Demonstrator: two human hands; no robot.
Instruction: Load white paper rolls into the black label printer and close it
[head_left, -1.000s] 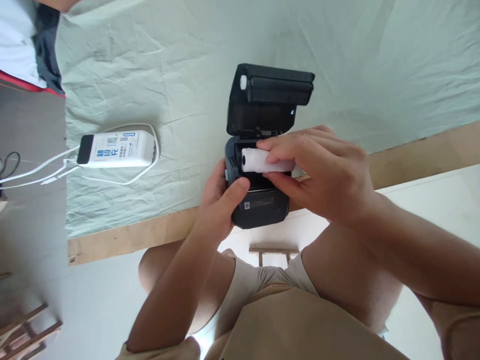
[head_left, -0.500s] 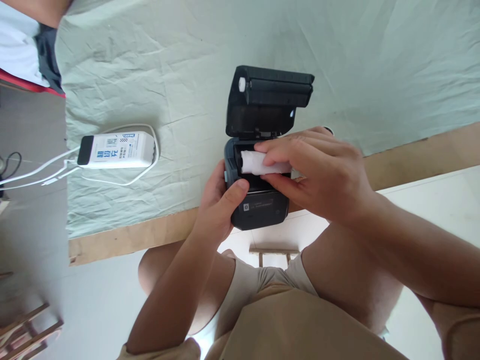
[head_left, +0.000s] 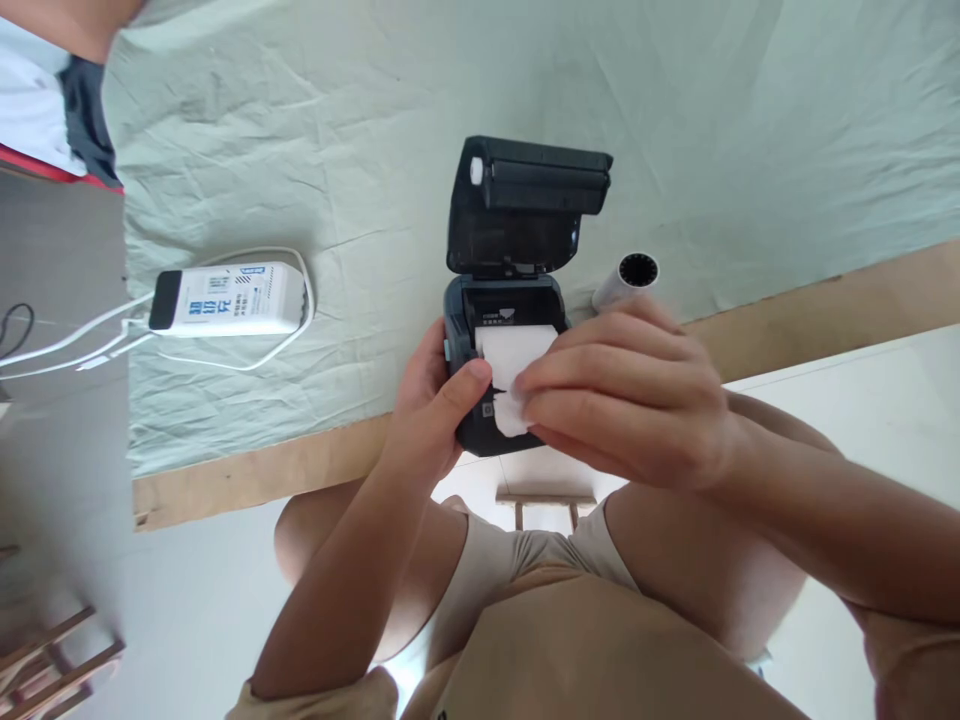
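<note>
A dark portable label printer rests near the table's front edge, its lid raised at the far side. My left hand grips the printer's left side, thumb over the front of the paper bay. Inside the bay lies a white paper roll, and its torn loose end hangs over the printer's front. My right hand pinches that paper end between thumb and fingers; the fingertips are slightly blurred. Just beyond my right hand is a white cylinder with a dark, dotted round end.
A white power bank with white cables lies on the pale green cloth to the left. The table's bare wooden edge runs along the front. Another person's arm shows at the top left. Below is a wooden stool.
My right hand has moved from the roll to the front, drawing the paper end out over the printer. The roll now sits lower in the bay, and the white cylinder has come into fuller view.
</note>
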